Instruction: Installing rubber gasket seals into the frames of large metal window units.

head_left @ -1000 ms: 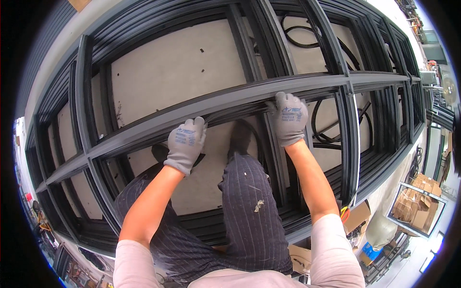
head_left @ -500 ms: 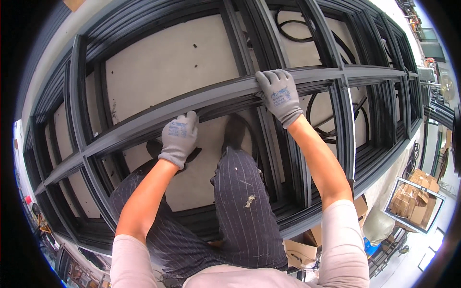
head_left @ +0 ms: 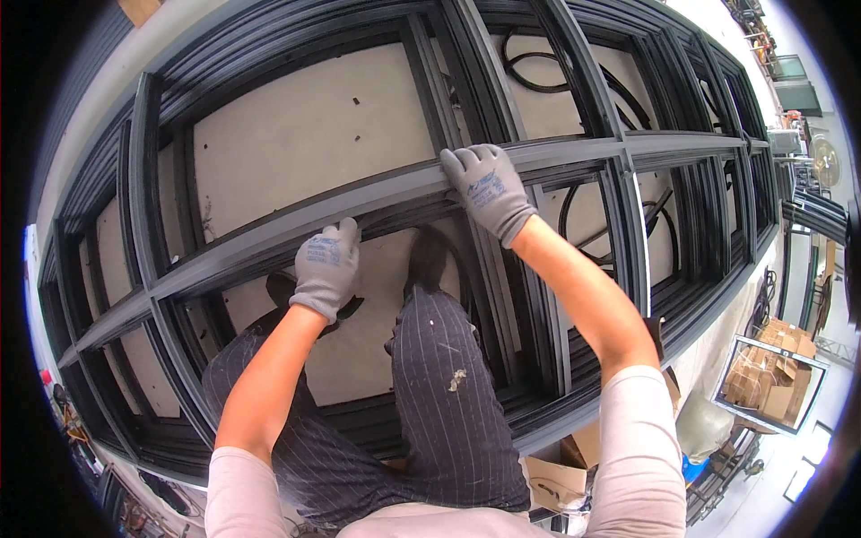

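Observation:
A long grey bar [head_left: 242, 235] runs across the middle of a large dark metal frame [head_left: 148, 179]. My right hand [head_left: 489, 190], in a grey work glove, is closed over this bar, its fingers bent across the top and their tips partly hidden. Farther left, at the bar's near edge, my left hand [head_left: 326, 271] in a matching glove has its fingers curled in. Whatever lies within those left fingers is hidden. Between the two hands a dark strip [head_left: 395, 216] follows the underside of the bar.
My legs [head_left: 444, 359] stand inside the frame's openings. Black tubing or cable [head_left: 529, 87] lies coiled on the pale floor [head_left: 305, 134] at the far right. Cardboard boxes [head_left: 556, 480] are near my right side, with a framed panel [head_left: 771, 384] beyond them.
My right hand has shifted left along the bar, closer to my left hand. The left hand stays at about the same spot on the bar, while the whole view has moved slightly.

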### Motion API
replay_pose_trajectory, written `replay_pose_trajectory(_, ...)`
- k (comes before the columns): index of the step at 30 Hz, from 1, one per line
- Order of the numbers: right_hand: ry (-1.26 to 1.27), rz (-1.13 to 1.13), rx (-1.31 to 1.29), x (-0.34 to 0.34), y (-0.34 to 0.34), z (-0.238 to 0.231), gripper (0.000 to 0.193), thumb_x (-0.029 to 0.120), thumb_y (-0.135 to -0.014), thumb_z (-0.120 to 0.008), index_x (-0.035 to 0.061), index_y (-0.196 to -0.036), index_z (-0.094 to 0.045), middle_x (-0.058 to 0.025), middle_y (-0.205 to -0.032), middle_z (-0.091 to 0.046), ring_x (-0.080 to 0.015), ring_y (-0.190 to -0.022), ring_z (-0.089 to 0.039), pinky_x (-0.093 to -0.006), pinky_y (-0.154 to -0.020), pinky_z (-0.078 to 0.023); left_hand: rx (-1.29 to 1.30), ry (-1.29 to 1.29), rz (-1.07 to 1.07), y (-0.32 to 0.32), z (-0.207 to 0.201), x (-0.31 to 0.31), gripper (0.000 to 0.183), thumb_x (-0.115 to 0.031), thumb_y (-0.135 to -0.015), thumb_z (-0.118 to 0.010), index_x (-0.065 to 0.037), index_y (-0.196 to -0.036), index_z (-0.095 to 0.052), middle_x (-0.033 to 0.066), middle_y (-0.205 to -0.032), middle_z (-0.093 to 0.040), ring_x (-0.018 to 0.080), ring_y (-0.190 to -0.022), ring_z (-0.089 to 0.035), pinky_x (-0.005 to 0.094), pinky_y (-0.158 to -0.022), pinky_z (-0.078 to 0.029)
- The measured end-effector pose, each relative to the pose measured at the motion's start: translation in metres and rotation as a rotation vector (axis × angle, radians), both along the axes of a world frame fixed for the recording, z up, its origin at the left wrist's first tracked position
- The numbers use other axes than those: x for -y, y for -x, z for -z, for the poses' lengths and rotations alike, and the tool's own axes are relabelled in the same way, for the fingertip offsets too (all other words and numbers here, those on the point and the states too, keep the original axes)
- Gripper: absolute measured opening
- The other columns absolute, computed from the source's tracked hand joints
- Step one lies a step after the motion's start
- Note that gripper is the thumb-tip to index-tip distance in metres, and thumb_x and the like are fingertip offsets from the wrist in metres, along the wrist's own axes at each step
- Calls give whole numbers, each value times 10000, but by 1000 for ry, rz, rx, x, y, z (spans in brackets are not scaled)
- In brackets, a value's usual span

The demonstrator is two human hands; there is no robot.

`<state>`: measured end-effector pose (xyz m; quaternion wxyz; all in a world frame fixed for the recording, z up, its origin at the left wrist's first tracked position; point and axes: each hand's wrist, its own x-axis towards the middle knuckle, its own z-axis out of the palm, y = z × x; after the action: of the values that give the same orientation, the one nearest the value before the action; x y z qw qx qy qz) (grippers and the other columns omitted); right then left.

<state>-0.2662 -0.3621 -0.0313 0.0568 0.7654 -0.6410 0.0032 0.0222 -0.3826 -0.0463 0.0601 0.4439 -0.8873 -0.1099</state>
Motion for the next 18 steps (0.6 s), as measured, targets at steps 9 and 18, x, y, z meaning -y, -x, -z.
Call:
replay_pose_trajectory(9, 45, 48, 7, -28, 105, -16, 563, 446, -696, -736, 76, -1070, -535, -100, -1006, -635, -305, -1005, -599, -439, -942, -431, 52, -24, -18, 7, -7, -1, 148, -215, -918, -585, -93, -892, -506, 160, -724, -606, 360, -653, -614, 453, -563, -484)
replay_pose_trajectory(18, 8, 114, 51, -19, 81, -18, 567, 484, -700, -733, 82, -1065, -570, -112, -977, -646, -301, -1002, -599, -421, -943, -427, 46, -6, -16, 4, -6, -1, 127, -176, -903, -600, -86, -887, -511, 172, -726, -598, 369, -659, -606, 457, -572, -478)
